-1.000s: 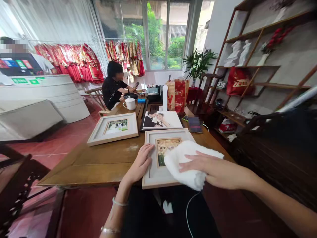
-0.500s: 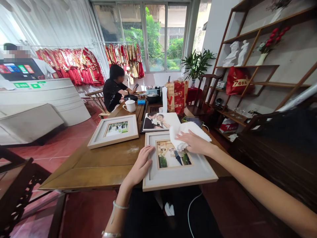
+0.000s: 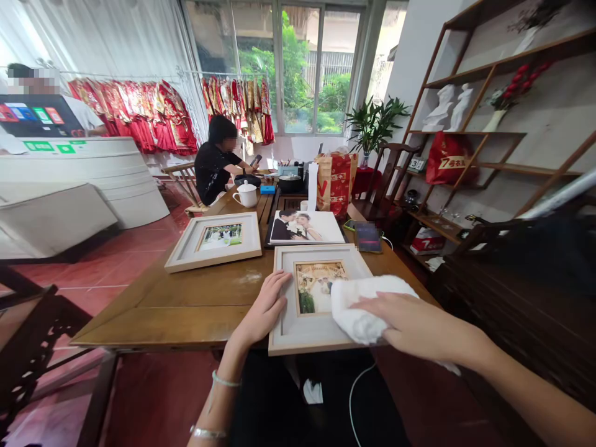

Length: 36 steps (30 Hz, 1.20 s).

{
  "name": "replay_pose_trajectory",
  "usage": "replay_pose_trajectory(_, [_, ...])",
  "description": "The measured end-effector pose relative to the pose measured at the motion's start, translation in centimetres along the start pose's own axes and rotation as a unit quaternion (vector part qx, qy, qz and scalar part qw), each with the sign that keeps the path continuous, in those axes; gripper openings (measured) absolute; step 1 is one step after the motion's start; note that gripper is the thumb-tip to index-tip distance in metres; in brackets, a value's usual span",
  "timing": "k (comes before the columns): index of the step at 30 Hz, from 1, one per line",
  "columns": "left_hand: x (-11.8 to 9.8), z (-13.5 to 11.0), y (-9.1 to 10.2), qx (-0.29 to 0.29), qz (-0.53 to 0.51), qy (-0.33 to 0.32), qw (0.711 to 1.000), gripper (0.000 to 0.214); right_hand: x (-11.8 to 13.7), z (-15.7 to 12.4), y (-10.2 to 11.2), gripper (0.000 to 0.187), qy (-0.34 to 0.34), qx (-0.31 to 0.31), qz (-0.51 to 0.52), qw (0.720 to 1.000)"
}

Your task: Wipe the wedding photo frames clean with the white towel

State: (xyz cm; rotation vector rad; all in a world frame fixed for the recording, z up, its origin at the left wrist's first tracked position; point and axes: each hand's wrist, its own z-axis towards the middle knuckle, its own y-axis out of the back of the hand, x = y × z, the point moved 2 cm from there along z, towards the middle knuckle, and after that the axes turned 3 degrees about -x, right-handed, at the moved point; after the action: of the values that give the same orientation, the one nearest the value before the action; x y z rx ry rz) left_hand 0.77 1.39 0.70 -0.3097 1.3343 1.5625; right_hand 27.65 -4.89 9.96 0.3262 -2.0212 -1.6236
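Observation:
In the head view, a light-wood picture frame (image 3: pixel 321 340) lies at the table's near edge, with a wedding photo (image 3: pixel 313 292) in its wide white mat. My left hand (image 3: pixel 266 307) grips the frame's left side, fingers over the rim. My right hand (image 3: pixel 395 320) holds a bunched white cloth (image 3: pixel 367 298) against the frame's right part. The cloth hides that side of the photo and the lower right corner. A second picture frame (image 3: pixel 254 239) lies to the left, also with a photo. Behind the near frame is a large print of a couple (image 3: pixel 321 228).
On the wooden table (image 3: pixel 186 316) are a phone (image 3: pixel 369 237) with a cable, a white lidded mug (image 3: pixel 246 195) and a red paper bag (image 3: pixel 336 183). A person in black (image 3: pixel 216 161) sits at the far left side. Shelves (image 3: pixel 493 133) stand to the right.
My right hand has moved the cloth toward me and to the right, from the frame's upper right to its lower right. The phone now shows. My left hand has stayed on the frame.

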Motion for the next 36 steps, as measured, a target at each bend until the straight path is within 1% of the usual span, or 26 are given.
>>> replay_pose_trajectory(4, [0.0, 0.0, 0.0, -0.001, -0.002, -0.003, 1.0, 0.048, -4.1, 5.1, -0.9, 0.078, 0.018, -0.046, -0.055, 0.997])
replay_pose_trajectory(7, [0.3, 0.1, 0.0, 0.0, -0.001, -0.005, 1.0, 0.048, -6.7, 8.5, -0.7, 0.079, 0.034, -0.083, -0.093, 0.992])
replay_pose_trajectory(10, [0.4, 0.1, -0.1, -0.001, -0.002, -0.006, 1.0, 0.047, -7.3, 10.8, -0.4, 0.08, 0.04, -0.114, -0.082, 0.989])
replay_pose_trajectory(13, [0.4, 0.1, -0.1, 0.0, 0.001, -0.005, 1.0, 0.047, -6.0, 11.6, -0.8, 0.086, 0.06, -0.107, -0.049, 0.991])
replay_pose_trajectory(15, [0.4, 0.1, -0.1, 0.002, 0.003, -0.006, 1.0, 0.047, -4.5, 11.2, -1.4, 0.088, 0.083, -0.086, -0.032, 0.992])
replay_pose_trajectory(17, [0.4, 0.1, -0.1, 0.003, 0.004, -0.009, 1.0, 0.048, -2.9, 9.9, -1.9, 0.088, 0.103, -0.054, -0.005, 0.993])
replay_pose_trajectory(19, [0.4, 0.1, -0.1, 0.002, 0.005, -0.013, 1.0, 0.048, -1.4, 7.8, -2.1, 0.085, 0.104, -0.009, 0.037, 0.994])
replay_pose_trajectory(22, [0.4, 0.0, -0.1, -0.003, 0.006, -0.015, 1.0, 0.049, 0.1, 3.2, -1.7, 0.077, 0.075, 0.055, 0.103, 0.99])
replay_pose_trajectory(24, [0.4, 0.0, 0.0, -0.003, 0.008, -0.01, 1.0, 0.049, 0.7, -0.2, -1.1, 0.077, 0.081, 0.081, 0.129, 0.985])
replay_pose_trajectory(26, [0.4, 0.0, 0.0, -0.001, 0.008, -0.004, 1.0, 0.049, 0.6, -3.0, -0.6, 0.07, 0.051, 0.107, 0.134, 0.984])
replay_pose_trajectory(28, [0.4, 0.0, 0.0, 0.0, 0.007, -0.002, 1.0, 0.048, -0.4, -4.7, -0.4, 0.064, -0.002, 0.122, 0.116, 0.986])
replay_pose_trajectory(30, [0.4, 0.0, -0.1, 0.001, 0.005, -0.001, 1.0, 0.048, -1.8, -4.8, -0.6, 0.063, -0.054, 0.103, 0.079, 0.99])
replay_pose_trajectory(32, [0.4, 0.0, -0.1, 0.003, 0.004, -0.002, 1.0, 0.049, -3.3, -3.4, -1.1, 0.067, -0.079, 0.043, 0.038, 0.995])
replay_pose_trajectory(34, [0.4, 0.0, -0.1, 0.003, 0.002, -0.003, 1.0, 0.049, -4.3, -1.0, -1.8, 0.072, -0.061, -0.027, 0.013, 0.998])
replay_pose_trajectory(36, [0.4, 0.0, -0.1, 0.001, 0.0, -0.007, 1.0, 0.048, -4.8, 1.8, -2.5, 0.076, -0.044, -0.089, 0.0, 0.995])
